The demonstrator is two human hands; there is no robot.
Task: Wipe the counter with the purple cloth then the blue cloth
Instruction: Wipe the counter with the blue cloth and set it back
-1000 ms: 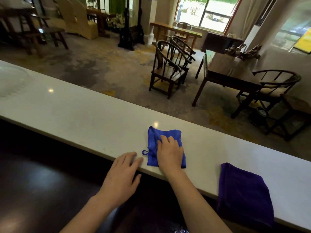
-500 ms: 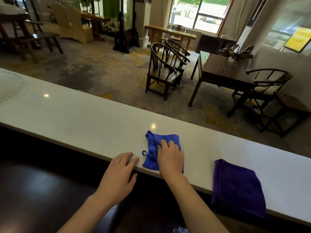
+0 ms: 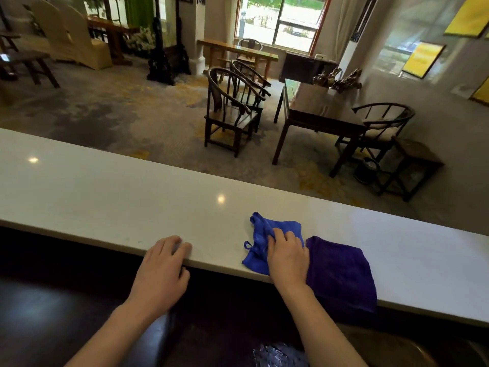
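Observation:
A long white counter point(image 3: 105, 197) runs across the view. A bunched blue cloth point(image 3: 260, 234) with a small loop lies near the counter's front edge. My right hand point(image 3: 287, 256) presses down on it, fingers curled into the fabric. Right beside it, touching its right side, lies the folded purple cloth point(image 3: 341, 274), overhanging the front edge. My left hand point(image 3: 161, 271) rests flat on the counter's front edge to the left, fingers apart, holding nothing.
Beyond the counter is a carpeted room with dark wooden chairs point(image 3: 232, 112), a dark table point(image 3: 317, 112) and a stool point(image 3: 412, 165). Below the counter's near edge sits a dark glossy surface point(image 3: 53, 313).
My right hand has slid the blue cloth to the right until it meets the purple cloth. The blue cloth is more bunched. My left hand stays on the edge.

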